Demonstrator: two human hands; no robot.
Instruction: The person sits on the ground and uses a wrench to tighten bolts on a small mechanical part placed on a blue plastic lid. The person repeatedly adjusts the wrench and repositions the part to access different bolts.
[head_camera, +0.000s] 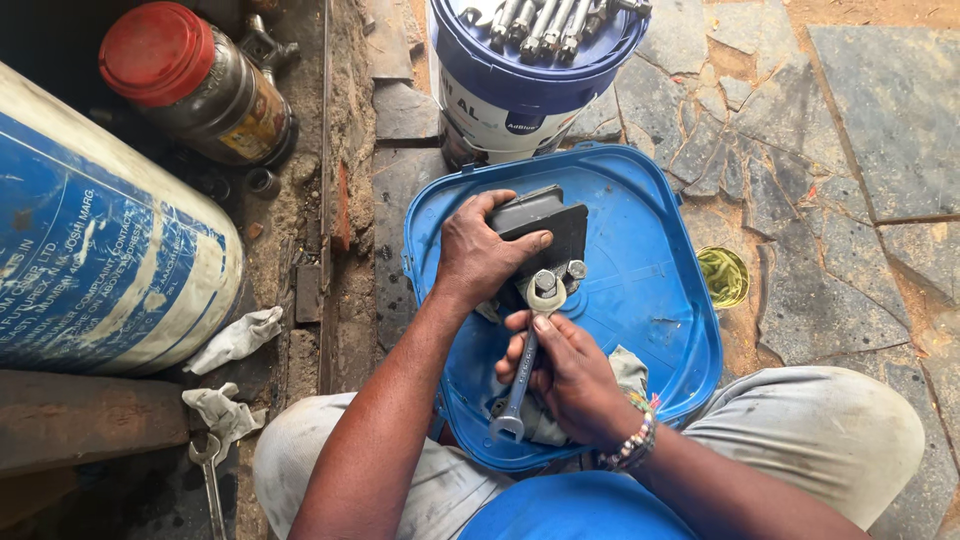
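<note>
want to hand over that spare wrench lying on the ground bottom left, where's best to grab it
Grip the spare wrench by the straight shank, around its middle, coming from above. It lies flat on the ground with its open jaw end up by the white rag, so the narrow shank below gives fingers the freest hold. Both hands are busy: the right hand holds another wrench, the left hand steadies the black block.
</note>
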